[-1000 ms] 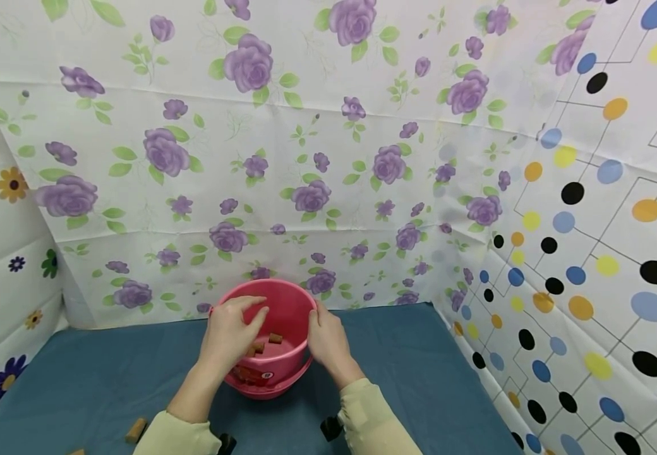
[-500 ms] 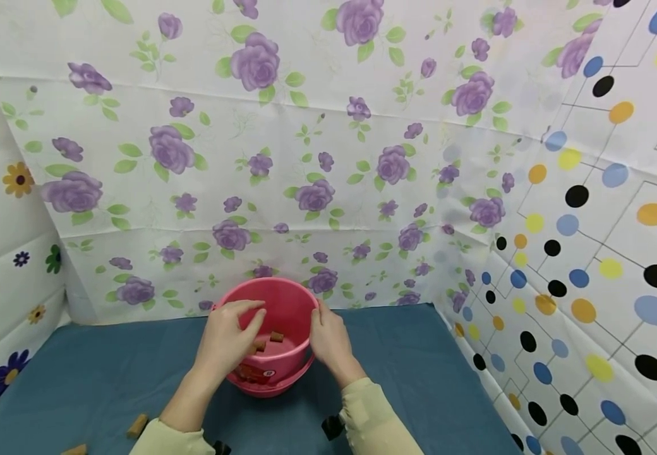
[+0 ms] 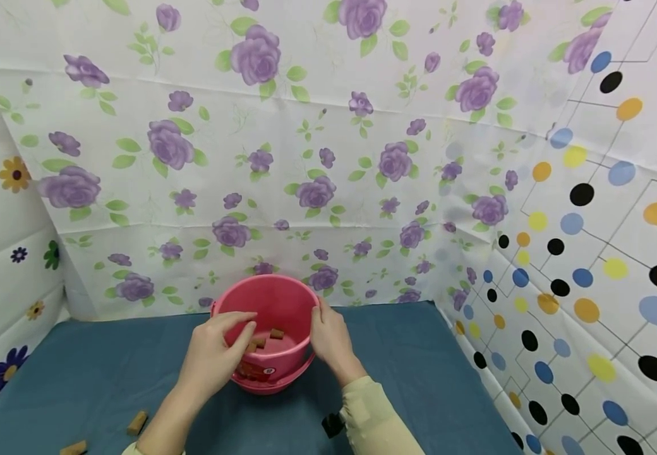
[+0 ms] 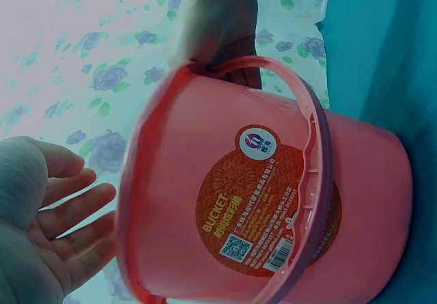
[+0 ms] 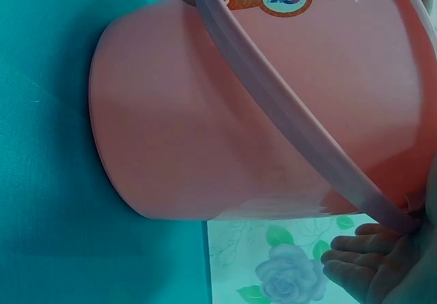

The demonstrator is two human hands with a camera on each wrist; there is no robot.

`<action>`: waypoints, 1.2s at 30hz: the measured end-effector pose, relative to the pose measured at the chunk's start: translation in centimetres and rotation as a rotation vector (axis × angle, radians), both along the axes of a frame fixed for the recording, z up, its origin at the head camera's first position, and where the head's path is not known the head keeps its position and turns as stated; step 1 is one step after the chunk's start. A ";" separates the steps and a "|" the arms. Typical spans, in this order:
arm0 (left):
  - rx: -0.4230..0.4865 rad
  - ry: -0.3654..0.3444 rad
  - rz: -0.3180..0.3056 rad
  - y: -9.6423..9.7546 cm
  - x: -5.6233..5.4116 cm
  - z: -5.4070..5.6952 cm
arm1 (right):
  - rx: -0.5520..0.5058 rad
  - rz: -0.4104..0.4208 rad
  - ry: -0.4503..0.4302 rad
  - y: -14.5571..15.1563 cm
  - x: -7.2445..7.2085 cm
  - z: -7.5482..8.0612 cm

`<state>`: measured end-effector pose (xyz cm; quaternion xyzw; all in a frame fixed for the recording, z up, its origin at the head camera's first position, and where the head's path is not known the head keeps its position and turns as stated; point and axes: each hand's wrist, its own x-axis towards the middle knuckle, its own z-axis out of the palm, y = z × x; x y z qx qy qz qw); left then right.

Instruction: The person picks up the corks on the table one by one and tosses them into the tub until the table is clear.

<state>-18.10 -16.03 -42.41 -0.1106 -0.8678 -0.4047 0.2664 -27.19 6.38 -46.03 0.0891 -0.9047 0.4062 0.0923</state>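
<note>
Steadying the bucket (image 3: 283, 306) on the tabletop (image 3: 419, 379) is best done with the right hand (image 3: 331, 338) at the rim (image 4: 124, 215), fingers extended, so blocks (image 3: 277, 333) inside aren't tipped. Left hand (image 3: 211, 354) is held loosely spread beside the rim, nothing pinched.

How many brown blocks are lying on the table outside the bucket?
2. One block lies on the table beside the left forearm; the other block is farther left, at the head view's bottom edge. Others may be hidden or out of frame.
</note>
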 end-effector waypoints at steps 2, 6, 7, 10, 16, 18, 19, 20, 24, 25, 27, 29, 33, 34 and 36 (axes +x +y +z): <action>0.000 0.019 -0.007 -0.3 0.6 -0.1 | -0.001 -0.002 0.002 0.0 0.1 0.1; -0.011 0.034 0.002 -1.3 1.8 -0.7 | -0.011 -0.006 -0.001 0.0 0.2 0.1; -0.014 0.037 0.008 -1.5 2.1 -0.8 | -0.013 -0.007 -0.002 0.0 0.3 0.0; -0.035 0.050 0.044 -2.3 3.1 -1.3 | -0.013 -0.007 -0.001 0.1 0.2 -0.1; -0.067 0.033 0.121 -4.3 5.0 -2.0 | -0.007 -0.010 0.004 0.1 0.0 -0.1; -0.084 0.015 0.136 -5.2 5.7 -2.3 | -0.010 -0.010 0.001 0.1 0.1 -0.1; -0.095 0.007 0.144 -5.6 6.0 -2.5 | -0.011 -0.009 0.000 0.1 0.1 -0.1; -0.108 0.002 0.156 -6.1 6.3 -2.8 | -0.011 -0.008 0.002 0.1 0.1 -0.1; -0.153 -0.009 0.220 -8.1 7.5 -4.1 | -0.005 -0.004 0.001 0.1 0.3 -0.1; -0.160 -0.011 0.236 -8.6 7.7 -4.5 | -0.004 -0.003 -0.001 0.1 0.3 -0.1; -0.168 -0.017 0.269 -9.5 8.1 -5.1 | -0.001 -0.005 -0.003 0.2 0.2 0.0; -0.173 -0.021 0.300 -10.5 8.5 -5.5 | 0.001 -0.006 0.002 0.2 0.1 0.1; -0.182 -0.030 0.363 -12.2 9.2 -6.5 | 0.003 -0.004 0.010 0.2 -0.1 0.3; -0.182 -0.035 0.377 -12.6 9.4 -6.7 | 0.001 -0.003 0.012 0.2 -0.1 0.3; -0.171 -0.043 0.404 -13.2 9.7 -7.3 | -0.001 -0.004 0.013 0.2 -0.1 0.3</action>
